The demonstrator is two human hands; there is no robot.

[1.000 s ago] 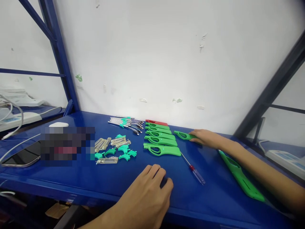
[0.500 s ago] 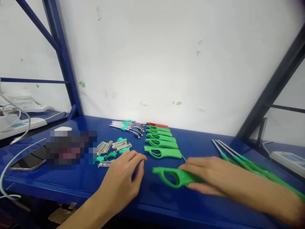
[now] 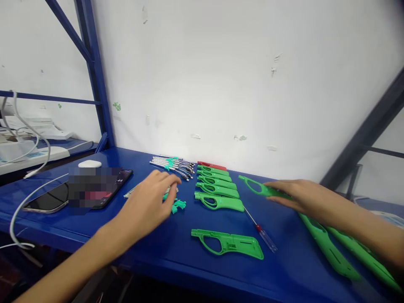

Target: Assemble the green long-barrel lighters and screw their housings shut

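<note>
My right hand [image 3: 288, 193] grips a green lighter shell [image 3: 252, 185] by its body, above the table's right part. Over the clear lighter parts [image 3: 128, 193] and teal pieces [image 3: 178, 205] is my left hand [image 3: 154, 195], fingers curled and apart, holding nothing visible. An open green half shell [image 3: 233, 245] lies near the front edge, its inside facing up. Behind it, several green shells [image 3: 225, 203] and a red one [image 3: 211, 166] form a column. A screwdriver [image 3: 263, 233] with a clear handle lies to their right.
Metal rods with wires [image 3: 172, 163] lie at the back, near the wall. At left are two phones [image 3: 47, 198], a white case [image 3: 90, 163] and a white cable [image 3: 14, 223]. Assembled green lighters [image 3: 334, 252] lie at right. Blue posts [image 3: 94, 71] frame the table [image 3: 164, 261].
A green half shell now lies at the front. My right hand has moved back and right with another shell in it. My left hand has shifted left and back, over the small parts.
</note>
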